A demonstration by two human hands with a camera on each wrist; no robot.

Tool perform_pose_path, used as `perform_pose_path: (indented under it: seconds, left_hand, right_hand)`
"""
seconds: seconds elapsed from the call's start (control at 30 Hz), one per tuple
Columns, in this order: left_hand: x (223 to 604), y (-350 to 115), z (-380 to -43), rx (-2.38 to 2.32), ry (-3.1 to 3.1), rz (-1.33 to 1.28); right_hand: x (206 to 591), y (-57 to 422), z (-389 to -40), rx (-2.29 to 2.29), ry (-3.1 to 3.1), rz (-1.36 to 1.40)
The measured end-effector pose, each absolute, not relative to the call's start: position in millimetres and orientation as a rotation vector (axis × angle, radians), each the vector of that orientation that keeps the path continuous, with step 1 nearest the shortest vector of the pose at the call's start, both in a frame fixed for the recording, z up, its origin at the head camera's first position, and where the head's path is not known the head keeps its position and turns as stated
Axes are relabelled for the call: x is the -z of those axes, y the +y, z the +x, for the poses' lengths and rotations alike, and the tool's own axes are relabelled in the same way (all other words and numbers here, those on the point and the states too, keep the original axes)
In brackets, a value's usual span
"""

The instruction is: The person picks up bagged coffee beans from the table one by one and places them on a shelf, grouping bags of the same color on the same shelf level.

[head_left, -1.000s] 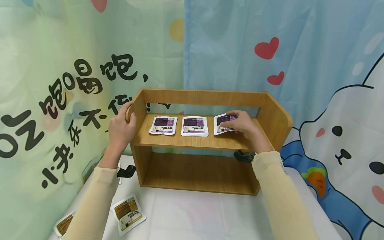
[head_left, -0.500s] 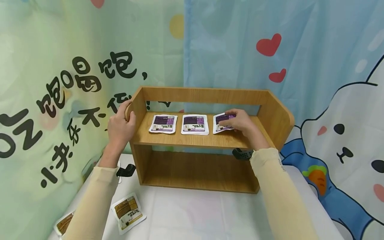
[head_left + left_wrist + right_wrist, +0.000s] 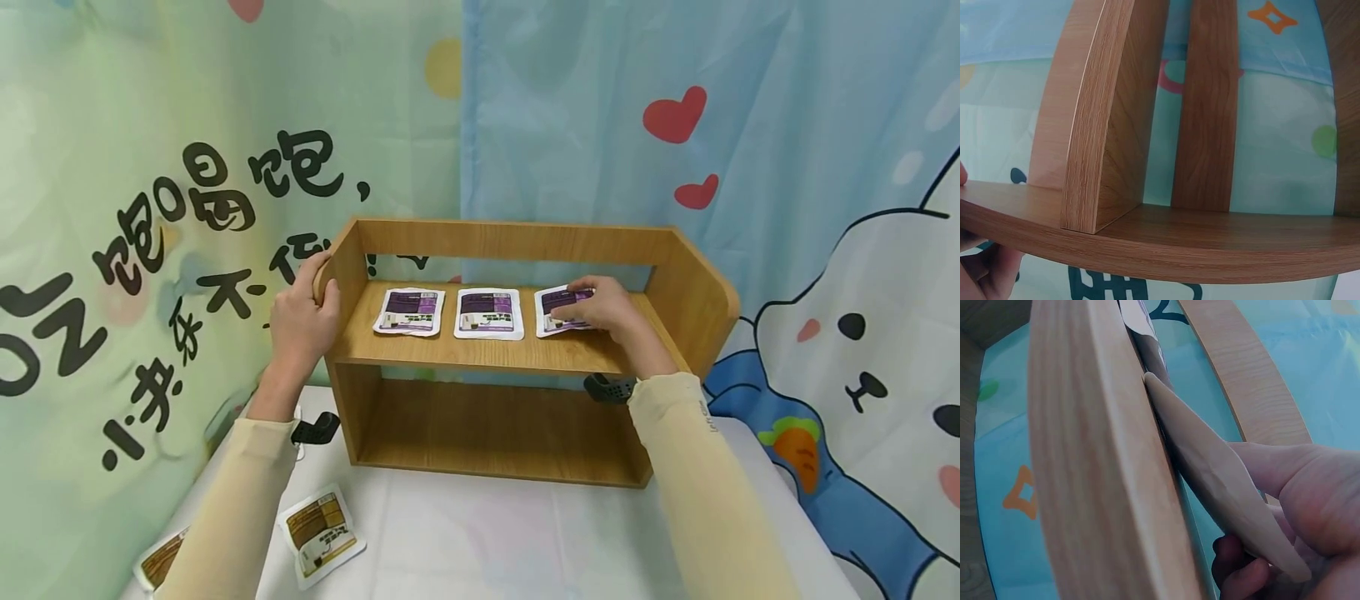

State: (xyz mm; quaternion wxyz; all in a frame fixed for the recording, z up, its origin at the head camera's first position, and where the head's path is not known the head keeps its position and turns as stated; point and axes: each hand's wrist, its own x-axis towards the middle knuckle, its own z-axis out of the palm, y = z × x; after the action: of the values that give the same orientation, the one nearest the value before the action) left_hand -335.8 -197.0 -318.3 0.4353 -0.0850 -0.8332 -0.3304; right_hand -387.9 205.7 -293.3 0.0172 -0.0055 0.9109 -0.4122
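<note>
My left hand grips the left side panel of a two-tier wooden shelf, thumb on the front edge. In the left wrist view its fingertips show at the panel's edge. On the upper tier, my right hand pinches the rightmost white-and-purple packet. The right wrist view shows this packet tilted, one edge down at the board, thumb on one face and fingers behind the other. A middle packet and a left packet lie flat in a row with it.
Two white-and-brown packets lie on the white tabletop: one packet left of centre, another packet partly hidden by the left sleeve. The shelf's right side panel stands beside the right hand. Printed curtains hang behind.
</note>
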Motion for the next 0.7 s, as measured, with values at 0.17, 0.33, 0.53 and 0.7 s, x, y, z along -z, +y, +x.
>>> perform_pose_path:
  seconds: [0.17, 0.33, 0.53, 0.7]
  left_hand:
    - [318.6, -196.6, -336.6, 0.826, -2.075, -0.224]
    - [320.0, -197.0, -336.7, 0.829, -2.063, -0.241]
    - [320.3, -198.4, -336.6, 0.823, -2.060, -0.243]
    - [319.4, -199.0, -336.6, 0.825, -2.077, -0.230]
  right_hand:
    - [293.0, 208.5, -388.2, 1.240, 2.832, -0.014]
    - [293.0, 210.4, -389.9, 1.195, 2.828, -0.004]
    - [293.7, 210.6, -388.9, 1.182, 2.824, 0.011]
    - [294.1, 211.0, -385.6, 1.176, 2.840, 0.011]
